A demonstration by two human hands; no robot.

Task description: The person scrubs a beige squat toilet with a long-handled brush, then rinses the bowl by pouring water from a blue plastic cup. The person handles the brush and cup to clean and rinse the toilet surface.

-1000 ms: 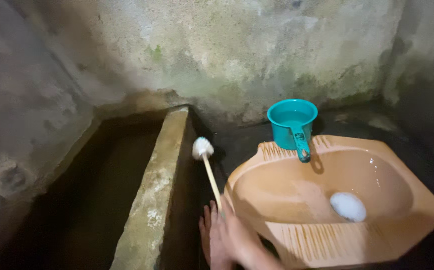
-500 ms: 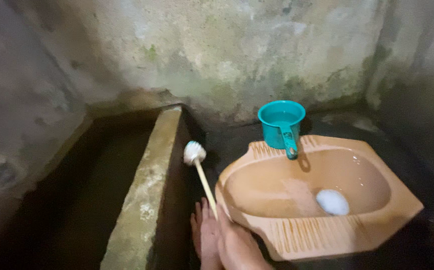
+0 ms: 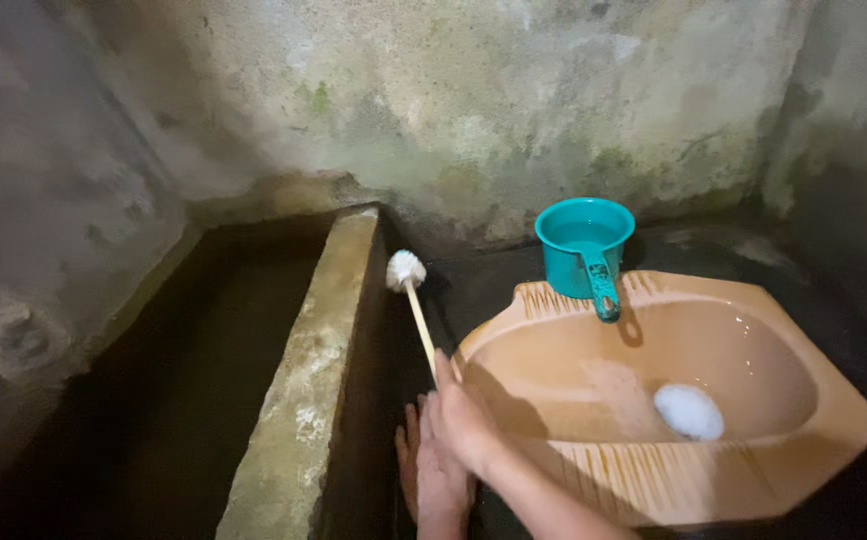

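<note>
My right hand is shut on the pale wooden handle of a toilet brush. Its white bristle head points up and away, over the dark floor between the concrete ledge and the orange squat toilet pan. My forearm comes in from the lower right across the pan's near left corner. Just below the hand is what looks like my bare foot on the wet floor. White foam sits in the pan's drain. My left hand is out of view.
A teal water dipper with water in it stands at the pan's far edge, handle toward me. Left of the ledge lies a dark sunken trough. Stained concrete walls close in behind and on both sides.
My right hand has risen from beside the foot and slid further up the handle. The brush head sits a little higher and more upright. The view wobbled left, then back.
</note>
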